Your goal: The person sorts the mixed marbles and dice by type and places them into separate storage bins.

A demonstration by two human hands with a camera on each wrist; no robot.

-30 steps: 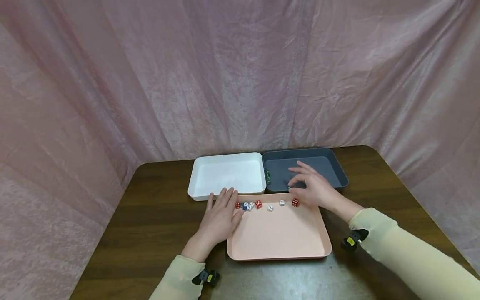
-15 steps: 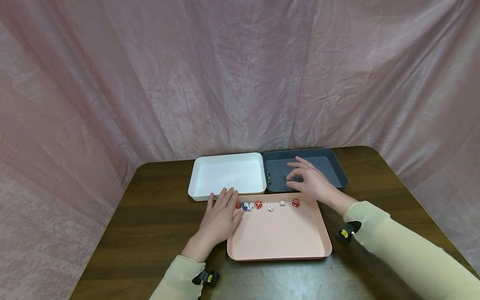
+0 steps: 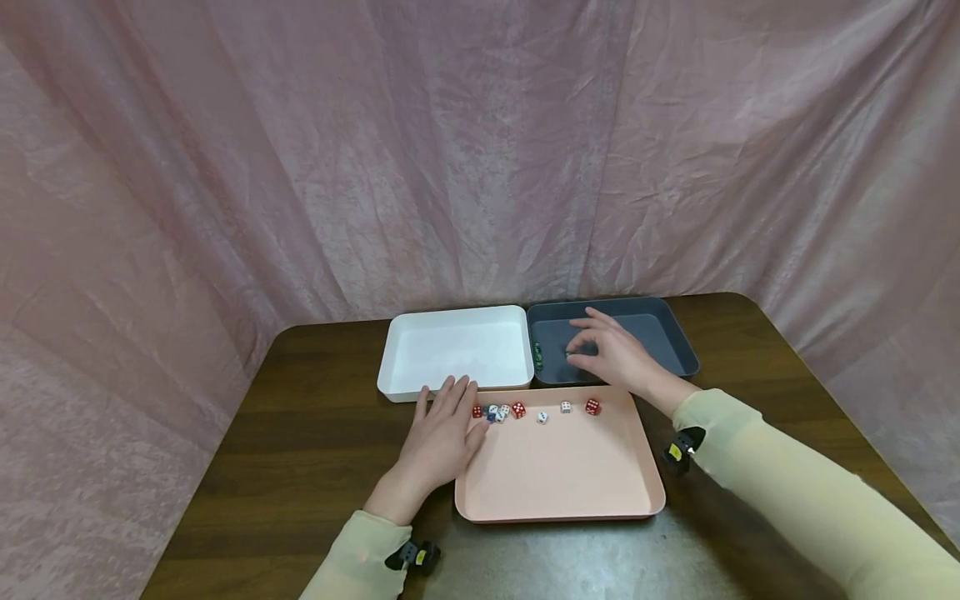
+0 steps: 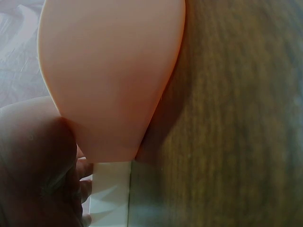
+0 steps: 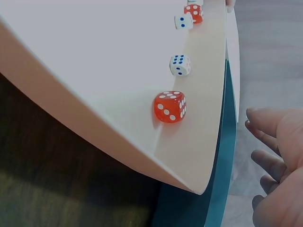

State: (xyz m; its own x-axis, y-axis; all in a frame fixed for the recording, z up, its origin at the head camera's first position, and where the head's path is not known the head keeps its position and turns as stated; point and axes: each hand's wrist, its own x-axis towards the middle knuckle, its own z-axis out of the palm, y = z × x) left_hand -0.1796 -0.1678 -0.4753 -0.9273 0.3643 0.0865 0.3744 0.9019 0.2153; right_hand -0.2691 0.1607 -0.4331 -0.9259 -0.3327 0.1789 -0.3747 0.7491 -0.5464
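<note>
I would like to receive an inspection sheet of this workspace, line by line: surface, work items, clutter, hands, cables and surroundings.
Surface: brown wood-grain table, glare before the pink tray.
Work items: red dice and white dice along the pink tray's far side; small green pieces along the dark grey tray's left wall; white tray on its left.
Clutter: nothing seen.
Left hand: fingers extended, over the pink tray's far left corner.
Right hand: over the dark grey tray, pinching a small object, too tiny to identify.
Cables: nothing seen.
Surroundings: pinkish curtain behind and at both sides.
</note>
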